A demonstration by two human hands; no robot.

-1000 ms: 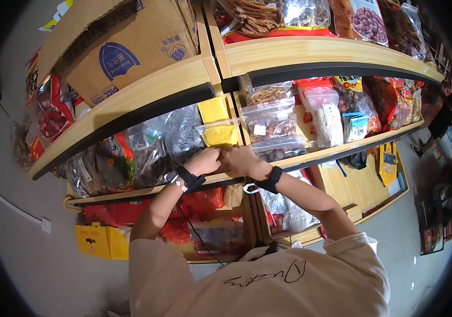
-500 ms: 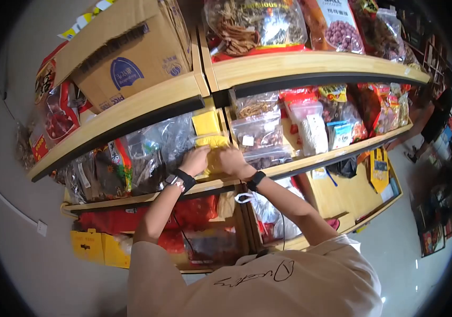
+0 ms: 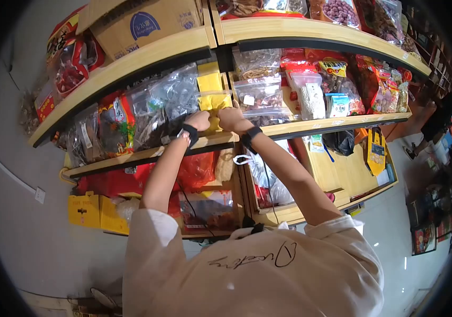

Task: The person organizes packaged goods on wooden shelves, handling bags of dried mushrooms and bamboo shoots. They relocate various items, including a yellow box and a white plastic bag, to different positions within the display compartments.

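Observation:
A clear plastic bag with yellow contents (image 3: 214,101) stands on the middle wooden shelf (image 3: 300,127), at the upright between two shelf bays. My left hand (image 3: 199,120) grips the bag's lower left side. My right hand (image 3: 229,118) grips its lower right side. Both arms reach up and forward from my beige shirt, each with a black band at the wrist. A yellow card (image 3: 208,82) stands behind the bag.
Clear bags of dried goods (image 3: 260,95) fill the shelf to the right, dark bags (image 3: 165,105) to the left. A cardboard box (image 3: 141,24) sits on the top shelf. Red packages (image 3: 197,171) and yellow boxes (image 3: 91,211) lie below. A person (image 3: 437,119) stands far right.
The view has tilted down, so the shelves sit higher in the frame. Both hands stay on the yellow bag and have pushed it further up and in on the shelf.

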